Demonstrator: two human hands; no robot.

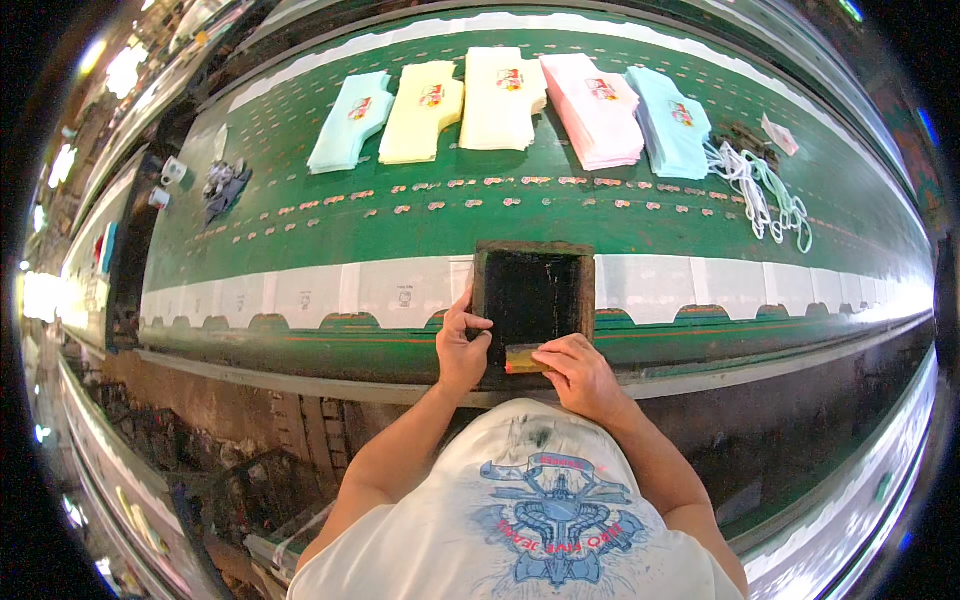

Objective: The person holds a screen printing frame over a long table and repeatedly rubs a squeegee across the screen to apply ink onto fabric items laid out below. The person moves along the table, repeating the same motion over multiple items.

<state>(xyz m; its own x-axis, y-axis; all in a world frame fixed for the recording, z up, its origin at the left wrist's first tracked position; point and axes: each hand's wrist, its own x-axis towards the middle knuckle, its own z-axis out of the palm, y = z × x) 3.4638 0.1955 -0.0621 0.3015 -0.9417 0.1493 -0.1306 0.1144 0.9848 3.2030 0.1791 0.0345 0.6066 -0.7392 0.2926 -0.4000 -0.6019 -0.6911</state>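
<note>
A dark wooden screen-printing frame [590,290] lies across the row of white cut cloth pieces [400,285] at the near edge of the green table. Its left side is gripped by my left hand [463,350], with the thumb bent at the inner edge and a finger stretched along the outside. My right hand [583,378] is closed on the right part of a squeegee [522,360], yellowish with a red end, at the frame's near end. Black ink darkens the inside, so the cloth below the frame is hidden. Several pieces left of it carry a small print.
Stacks of folded cloth in blue [350,125], yellow [415,125], cream [495,120] and pink [595,130] sit beyond the frame. White and green cords [750,190] lie at the right. A dark rag [226,190] and white cups [173,170] are on the left.
</note>
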